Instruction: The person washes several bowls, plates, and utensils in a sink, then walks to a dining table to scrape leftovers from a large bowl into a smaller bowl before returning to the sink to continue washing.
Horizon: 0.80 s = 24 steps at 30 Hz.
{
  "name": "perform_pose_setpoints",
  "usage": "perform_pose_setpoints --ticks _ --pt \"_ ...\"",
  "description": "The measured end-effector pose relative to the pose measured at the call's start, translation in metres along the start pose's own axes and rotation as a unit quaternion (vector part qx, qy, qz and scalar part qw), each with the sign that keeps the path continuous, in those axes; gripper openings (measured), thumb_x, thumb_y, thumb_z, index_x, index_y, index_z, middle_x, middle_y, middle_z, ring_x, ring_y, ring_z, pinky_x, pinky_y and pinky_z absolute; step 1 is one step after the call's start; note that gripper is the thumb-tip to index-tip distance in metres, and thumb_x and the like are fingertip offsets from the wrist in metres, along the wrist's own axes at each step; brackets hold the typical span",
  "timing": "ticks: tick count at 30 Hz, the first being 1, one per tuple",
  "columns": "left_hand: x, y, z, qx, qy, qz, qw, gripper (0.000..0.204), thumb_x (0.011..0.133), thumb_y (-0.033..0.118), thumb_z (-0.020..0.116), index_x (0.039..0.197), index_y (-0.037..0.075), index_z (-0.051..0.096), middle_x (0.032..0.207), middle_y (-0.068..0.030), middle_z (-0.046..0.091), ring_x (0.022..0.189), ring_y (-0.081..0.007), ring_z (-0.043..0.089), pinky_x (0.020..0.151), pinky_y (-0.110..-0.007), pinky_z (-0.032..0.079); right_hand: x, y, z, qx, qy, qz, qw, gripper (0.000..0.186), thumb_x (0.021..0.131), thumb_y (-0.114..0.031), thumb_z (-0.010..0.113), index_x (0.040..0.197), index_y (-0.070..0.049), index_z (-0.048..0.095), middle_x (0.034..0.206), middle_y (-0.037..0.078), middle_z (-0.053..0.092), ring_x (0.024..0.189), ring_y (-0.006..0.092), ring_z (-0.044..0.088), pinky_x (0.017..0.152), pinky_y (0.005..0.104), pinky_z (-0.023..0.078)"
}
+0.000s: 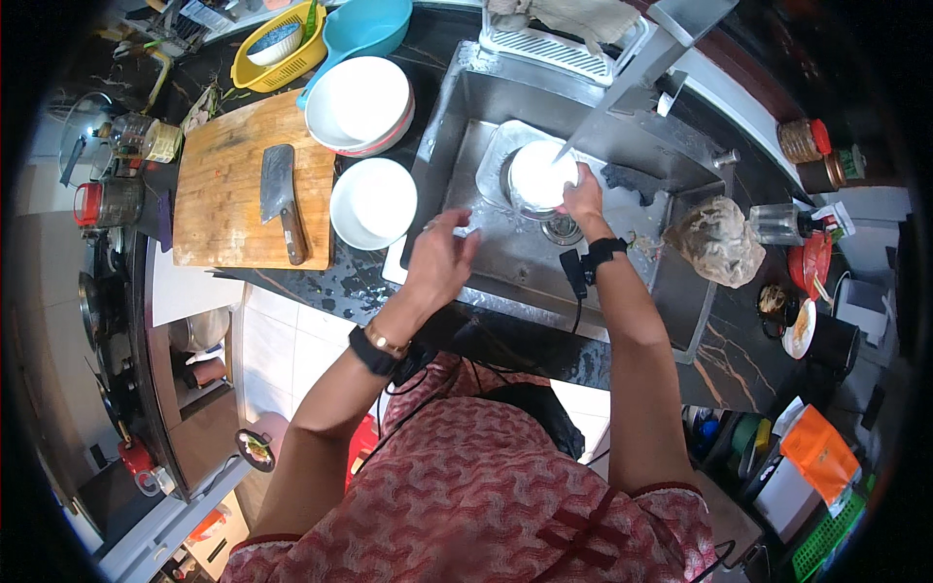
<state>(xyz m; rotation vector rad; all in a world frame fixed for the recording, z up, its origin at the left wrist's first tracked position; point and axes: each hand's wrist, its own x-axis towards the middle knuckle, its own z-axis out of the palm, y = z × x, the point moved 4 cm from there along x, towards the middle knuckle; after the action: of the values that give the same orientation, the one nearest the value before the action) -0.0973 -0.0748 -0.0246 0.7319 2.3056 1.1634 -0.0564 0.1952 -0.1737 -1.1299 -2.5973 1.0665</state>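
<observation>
My right hand point(585, 202) grips the rim of a white bowl point(537, 180) inside the steel sink point(501, 267). A stream of water from the faucet point(622, 87) falls onto this bowl. Behind and partly under it lies a pale rectangular tray point(494, 160). My left hand point(442, 255) is raised over the sink's left edge, fingers apart and holding nothing. Left of that hand a white bowl point(373, 204) stands on the dark counter. Farther back sits a stack of larger white bowls point(360, 102).
A cleaver point(279, 194) lies on the wooden cutting board point(209, 209) at left. Behind are a yellow basket point(255, 76) and a blue colander point(374, 29). A crumpled plastic bag point(716, 243) sits on the sink's right side. A white drain rack point(554, 53) stands at the back.
</observation>
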Motion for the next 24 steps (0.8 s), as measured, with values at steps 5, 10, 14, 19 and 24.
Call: perform_pose_setpoints --ticks 5,10,14,19,24 --pt "0.051 -0.01 0.06 -0.06 0.06 0.023 0.996 0.063 0.082 0.027 0.059 0.126 -0.007 0.029 0.107 -0.0265 0.053 0.09 -0.0325 0.059 0.074 -0.035 0.048 -0.036 -0.038 0.007 0.516 -0.1 0.17 0.834 0.044 0.079 0.008 0.041 0.12 -0.007 0.037 0.098 0.01 0.055 0.083 0.026 0.06 0.061 0.0372 0.056" --pt "0.096 0.025 0.078 -0.091 0.083 -0.021 0.992 0.069 0.074 0.012 0.063 0.124 -0.012 0.022 0.1 -0.033 0.053 0.095 -0.0438 0.053 0.083 -0.043 0.043 -0.047 -0.051 0.012 0.694 -0.168 0.18 0.677 0.038 0.079 0.008 0.044 0.114 -0.005 0.044 0.092 0.01 0.057 0.079 0.0233 0.06 0.052 0.0311 0.053" --pt "0.114 0.042 0.075 0.045 0.026 0.06 0.997 0.051 0.077 0.008 0.054 0.118 -0.008 0.029 0.093 -0.0332 0.054 0.09 -0.0459 0.054 0.078 -0.047 0.044 -0.035 -0.047 -0.037 0.381 -0.004 0.141 0.914 0.025 0.077 0.007 0.05 0.098 -0.004 0.056 0.086 0.013 0.061 0.07 0.0187 0.06 0.054 0.0283 0.048" --pt "0.128 0.053 0.079 0.208 -0.024 0.08 0.974 0.03 0.079 0.0 0.043 0.108 -0.001 0.039 0.093 -0.0296 0.055 0.087 -0.0424 0.056 0.074 -0.047 0.046 -0.039 -0.091 -0.089 -0.063 0.101 -0.256 0.959 0.037 0.071 0.008 0.048 0.104 -0.007 0.051 0.093 0.019 0.06 0.083 0.0362 0.058 0.071 0.0412 0.049" --pt "0.15 0.006 0.089 0.093 0.048 0.056 0.993 0.023 0.079 0.011 0.054 0.096 -0.004 0.056 0.086 -0.0317 0.057 0.081 -0.0445 0.057 0.074 -0.044 0.047 -0.042 -0.087 -0.086 0.035 0.08 -0.142 0.986 0.036 0.073 0.007 0.047 0.105 -0.006 0.052 0.097 0.022 0.058 0.089 0.0394 0.056 0.074 0.0426 0.047"
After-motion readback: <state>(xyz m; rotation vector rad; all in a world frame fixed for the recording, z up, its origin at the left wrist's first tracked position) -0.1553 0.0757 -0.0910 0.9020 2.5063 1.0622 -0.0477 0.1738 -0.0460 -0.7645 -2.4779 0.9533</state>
